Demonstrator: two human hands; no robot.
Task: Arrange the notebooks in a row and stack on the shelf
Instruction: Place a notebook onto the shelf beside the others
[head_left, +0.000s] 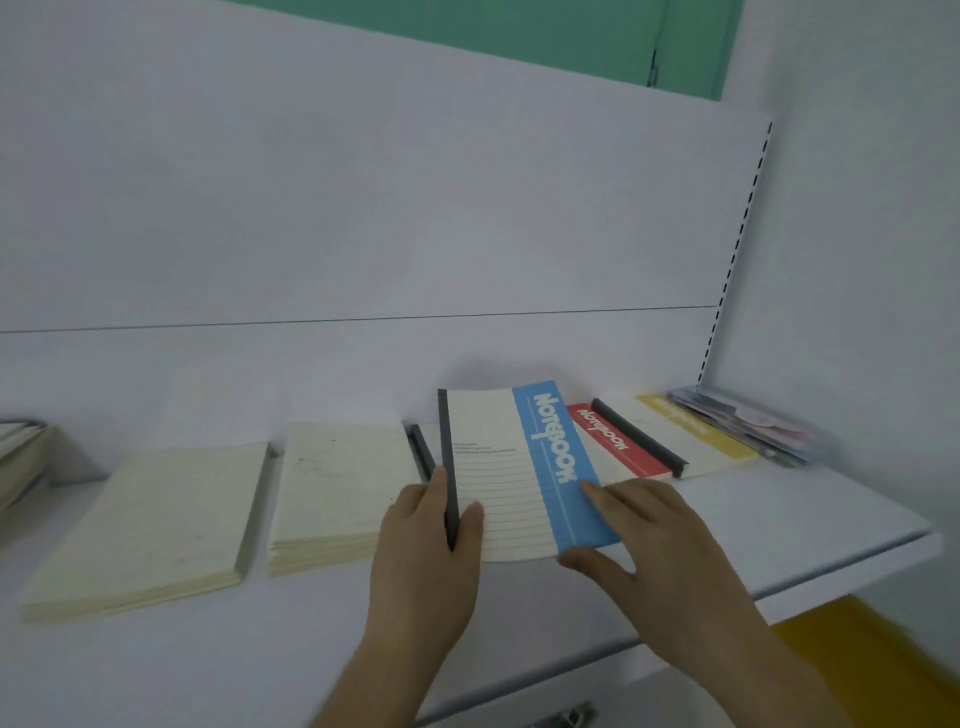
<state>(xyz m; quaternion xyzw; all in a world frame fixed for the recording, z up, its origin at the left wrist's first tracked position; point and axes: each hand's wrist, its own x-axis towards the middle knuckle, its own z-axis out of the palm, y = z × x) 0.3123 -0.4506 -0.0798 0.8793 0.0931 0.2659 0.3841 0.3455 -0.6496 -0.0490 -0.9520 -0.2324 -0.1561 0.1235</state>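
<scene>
While two plain cream notebooks (150, 525) lie flat at the lower left of the frame on the smooth white shelf (779, 525), the left hand (423, 545) grips the black spine of the blue notebook (511, 467), thumb on top and fingers curled under. Its cover is lined paper with a blue strip. Just right, the right hand (654, 540) rests on its lower corner with fingers straight. Further right lie a red notebook (618, 441), then a yellow notebook (691, 428).
</scene>
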